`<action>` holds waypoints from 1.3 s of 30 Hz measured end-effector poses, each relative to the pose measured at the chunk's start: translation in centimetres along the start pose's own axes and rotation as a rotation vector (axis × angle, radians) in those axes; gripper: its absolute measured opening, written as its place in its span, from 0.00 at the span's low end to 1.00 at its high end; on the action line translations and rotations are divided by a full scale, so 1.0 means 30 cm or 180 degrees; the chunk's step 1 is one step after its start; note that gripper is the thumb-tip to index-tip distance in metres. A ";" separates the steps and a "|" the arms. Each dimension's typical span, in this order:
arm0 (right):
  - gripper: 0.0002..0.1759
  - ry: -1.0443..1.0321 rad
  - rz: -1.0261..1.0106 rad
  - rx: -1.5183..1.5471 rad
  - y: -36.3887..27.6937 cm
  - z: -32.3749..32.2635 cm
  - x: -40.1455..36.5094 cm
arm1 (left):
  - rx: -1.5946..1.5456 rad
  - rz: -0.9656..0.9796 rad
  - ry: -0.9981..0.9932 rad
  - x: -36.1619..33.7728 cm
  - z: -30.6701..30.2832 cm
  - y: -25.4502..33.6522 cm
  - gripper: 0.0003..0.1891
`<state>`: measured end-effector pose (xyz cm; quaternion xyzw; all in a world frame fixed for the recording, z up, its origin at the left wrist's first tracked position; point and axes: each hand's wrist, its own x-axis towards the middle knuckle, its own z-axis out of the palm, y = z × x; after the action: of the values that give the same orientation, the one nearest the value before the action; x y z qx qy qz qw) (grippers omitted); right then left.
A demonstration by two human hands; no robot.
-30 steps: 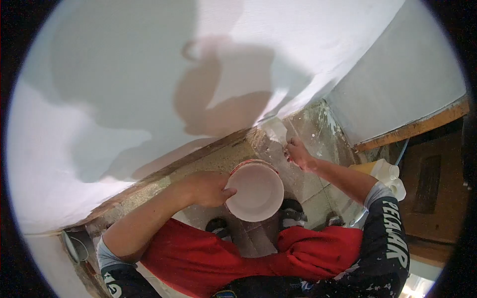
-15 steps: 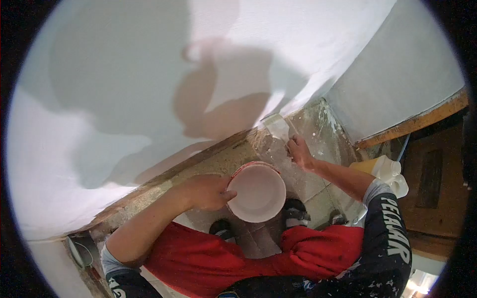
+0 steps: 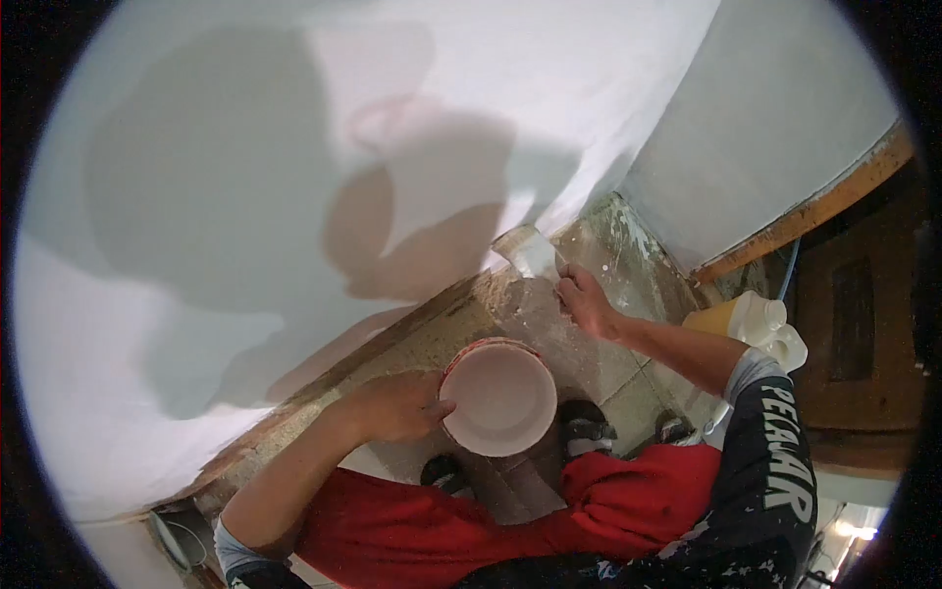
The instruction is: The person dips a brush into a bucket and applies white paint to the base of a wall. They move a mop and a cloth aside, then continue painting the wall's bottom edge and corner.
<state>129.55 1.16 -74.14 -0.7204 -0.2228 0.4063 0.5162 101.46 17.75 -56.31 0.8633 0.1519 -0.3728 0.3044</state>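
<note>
My left hand [image 3: 407, 404] grips the rim of a round bucket [image 3: 498, 398] with a reddish outer edge and a pale inside, its thumb over the rim. My right hand [image 3: 586, 299] is closed round the handle of a wide brush [image 3: 528, 252] coated in white. The bristle end of the brush is at the foot of the white wall [image 3: 235, 128], close above the floor. The bucket is held between my legs and the wall.
Yellow and white plastic jugs [image 3: 756, 319] stand at the right, beside a brown wooden piece of furniture [image 3: 844, 344]. A grey wall [image 3: 765, 147] meets the white one at a corner. The tiled floor [image 3: 628, 398] is spattered. A pale container [image 3: 179, 538] lies at lower left.
The bucket and my left hand appear slightly lower and further left. The brush has shifted a little left along the wall's base. The whole view has also tilted slightly.
</note>
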 end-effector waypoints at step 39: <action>0.20 0.1189 -0.0150 -0.0296 0.034 -0.271 0.117 | -0.0094 0.0141 -0.0053 0.037 0.010 -0.035 0.30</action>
<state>138.08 -1.18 -75.21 -0.8009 -0.1584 0.2425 0.5241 101.52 18.40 -57.71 0.8588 0.1358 -0.3708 0.3265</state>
